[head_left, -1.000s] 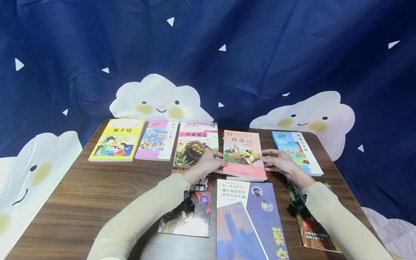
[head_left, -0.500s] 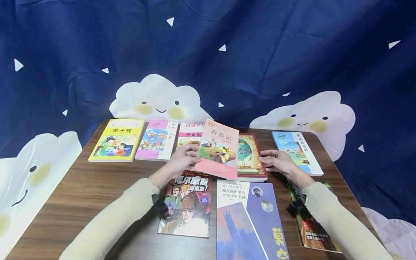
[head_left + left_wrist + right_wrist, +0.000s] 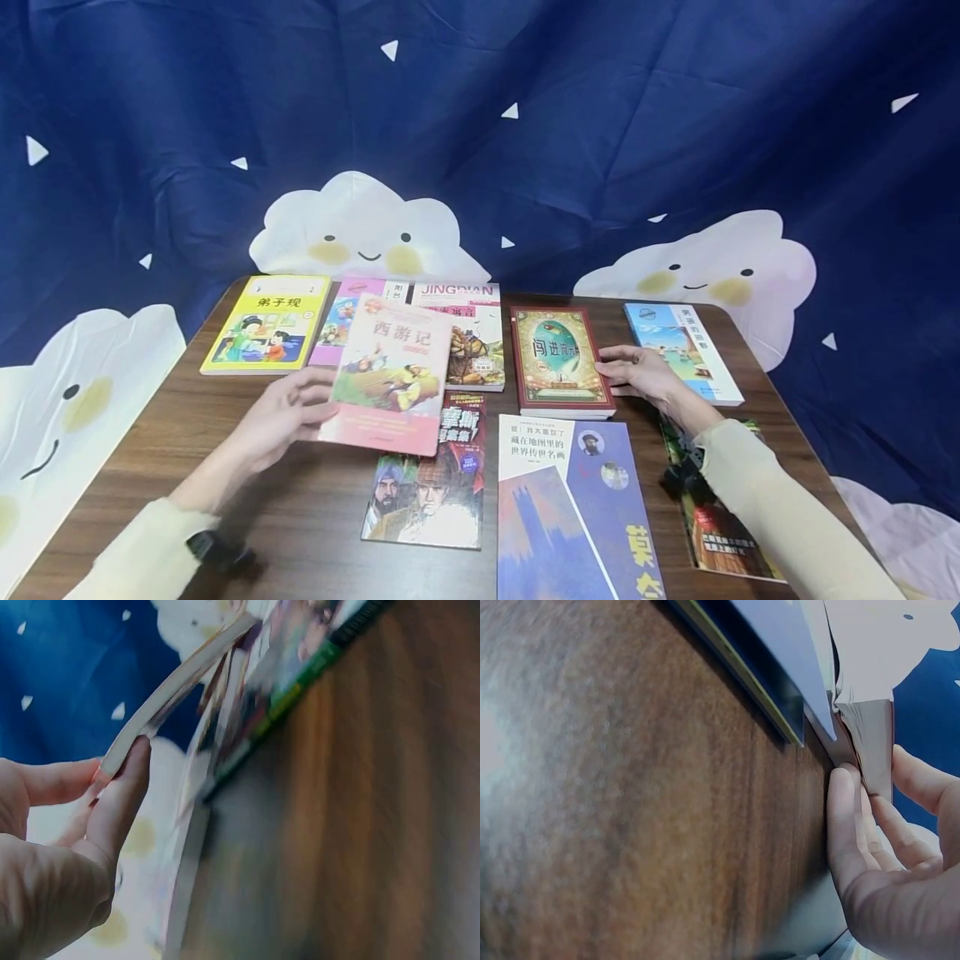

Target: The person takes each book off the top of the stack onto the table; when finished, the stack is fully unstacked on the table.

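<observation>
My left hand [image 3: 281,412] pinches a pink paperback book [image 3: 390,379] by its left edge, holding it tilted above the table. The left wrist view shows the thumb and fingers on either side of the book's edge [image 3: 176,686]. Under it, partly covered, lie a purple-and-white book [image 3: 335,337], a lion-cover book [image 3: 483,358] and a detective-cover book [image 3: 431,508]. My right hand [image 3: 641,375] grips the right edge of a thick red-bordered book [image 3: 558,367] with a green oval on its cover. In the right wrist view, its fingers [image 3: 913,776] reach around the side of the pages.
On the brown wooden table [image 3: 157,475], a yellow book [image 3: 266,325] lies at the far left and a blue-and-white book [image 3: 678,350] at the far right. A large blue-purple book [image 3: 566,508] is in front. A dark book [image 3: 727,533] lies partly under the right forearm.
My left hand has lifted the pink book off the red-bordered one and carried it leftward, uncovering the red-bordered cover. The right hand has stayed at the red-bordered book's edge.
</observation>
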The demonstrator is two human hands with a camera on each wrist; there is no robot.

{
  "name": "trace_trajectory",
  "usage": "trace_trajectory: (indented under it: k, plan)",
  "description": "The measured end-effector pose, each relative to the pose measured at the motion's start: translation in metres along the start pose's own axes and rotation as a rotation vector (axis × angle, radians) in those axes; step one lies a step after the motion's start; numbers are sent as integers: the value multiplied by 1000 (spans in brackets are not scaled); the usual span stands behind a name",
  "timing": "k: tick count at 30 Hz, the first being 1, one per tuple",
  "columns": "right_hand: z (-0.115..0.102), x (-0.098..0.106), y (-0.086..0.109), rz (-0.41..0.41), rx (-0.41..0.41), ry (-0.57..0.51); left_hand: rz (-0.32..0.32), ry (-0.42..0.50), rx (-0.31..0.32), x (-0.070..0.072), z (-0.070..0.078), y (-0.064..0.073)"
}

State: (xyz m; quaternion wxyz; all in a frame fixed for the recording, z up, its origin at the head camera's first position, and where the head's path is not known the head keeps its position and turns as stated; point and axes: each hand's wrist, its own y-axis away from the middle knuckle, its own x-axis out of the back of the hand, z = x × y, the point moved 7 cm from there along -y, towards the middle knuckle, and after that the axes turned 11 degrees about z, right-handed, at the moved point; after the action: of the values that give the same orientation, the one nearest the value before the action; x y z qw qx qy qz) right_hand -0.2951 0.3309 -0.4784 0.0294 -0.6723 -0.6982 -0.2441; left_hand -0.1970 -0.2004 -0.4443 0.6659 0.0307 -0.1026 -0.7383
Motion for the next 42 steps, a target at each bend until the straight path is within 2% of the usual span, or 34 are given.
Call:
trace_trajectory:
  k: [3,5,9,13,18,22,26,30,33,35,38,42]
  plan:
    - [0,0,0,0,-1,2,9,-23,18,25,-11,19]
    - [-1,1,1,1,-2,2,-8,-22,29,39,-19,30]
    - [-2,1,1,-1,1,-4,-70,8,19,61,-34,48]
    - [-3,0,2,-5,5,0,-86,2,70,80,-52,58]
    - [-3,0,3,-3,4,2,-85,-45,155,89,-70,62]
    - [-2,-1,2,-2,-2,1,-73,-120,185,89,-73,62]
    - [-2,-1,3,1,-6,1,-58,-265,176,94,-68,58]
    - [-5,-3,3,-3,1,-5,-5,-424,147,100,-54,50]
    - [-6,-4,3,-6,2,-11,26,-452,115,92,-40,40]
    - [-6,-3,3,-8,1,-11,37,-416,93,75,-30,30]
    - [-4,-1,2,0,-7,-7,37,-336,49,39,-16,11]
    - [-3,0,2,6,-7,5,13,-248,-15,-20,-3,-15]
